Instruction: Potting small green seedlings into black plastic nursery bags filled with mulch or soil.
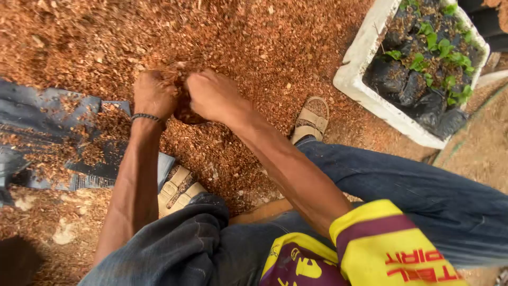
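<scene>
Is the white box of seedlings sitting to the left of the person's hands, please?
No, the white box sits at upper right, beyond the right hand.

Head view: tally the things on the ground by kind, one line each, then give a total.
Hands in the brown husk pile: 2
Sandals: 2
White box of seedlings in black bags: 1
Wristband: 1
Flat black bags: a stack, number cannot be told; counted as 1
Total: 7
</scene>
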